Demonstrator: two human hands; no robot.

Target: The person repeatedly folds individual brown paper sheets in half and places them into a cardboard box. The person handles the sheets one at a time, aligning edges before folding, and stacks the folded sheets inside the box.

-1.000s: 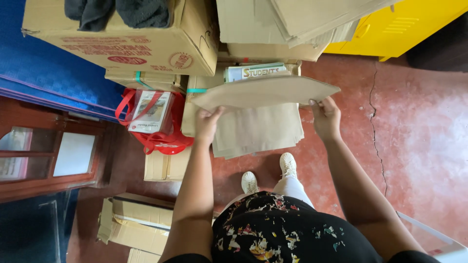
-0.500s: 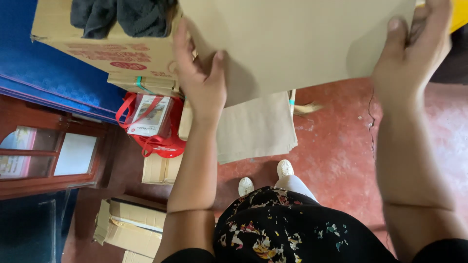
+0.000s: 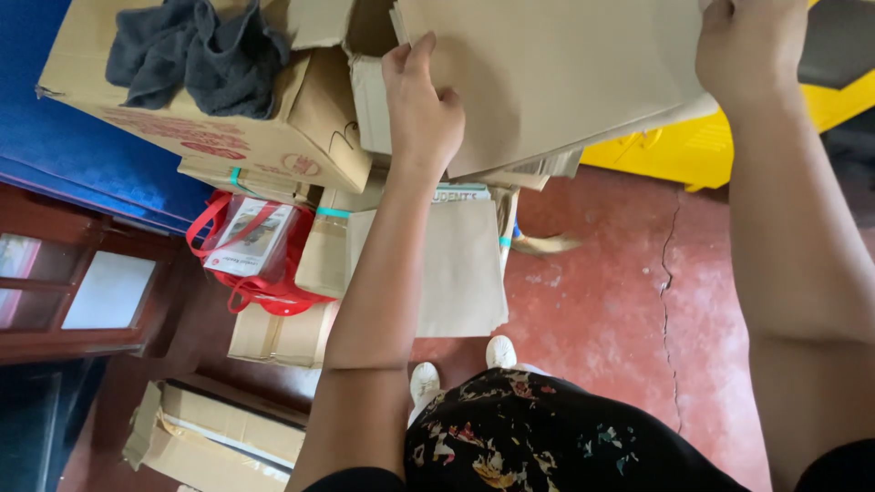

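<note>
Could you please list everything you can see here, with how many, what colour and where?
Cardboard sheet: one, brown, held up at top.
Large box: one, brown, upper left.
Cloth: one, dark grey, on the large box.
Bag: one, red, left of centre.
Paper bundles: several, brown, centre.
Flat boxes: a few, brown, lower left.
Cabinet: one, dark wood, left.
Yellow container: one, upper right.
Floor: red, cracked.
Left hand: on the sheet.
Right hand: gripping the sheet.

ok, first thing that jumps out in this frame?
The big flat cardboard sheet filling the top centre, held up by the left hand and right hand at its edges. Then the red bag at left on the floor, under a carton topped with a grey cloth.
</note>
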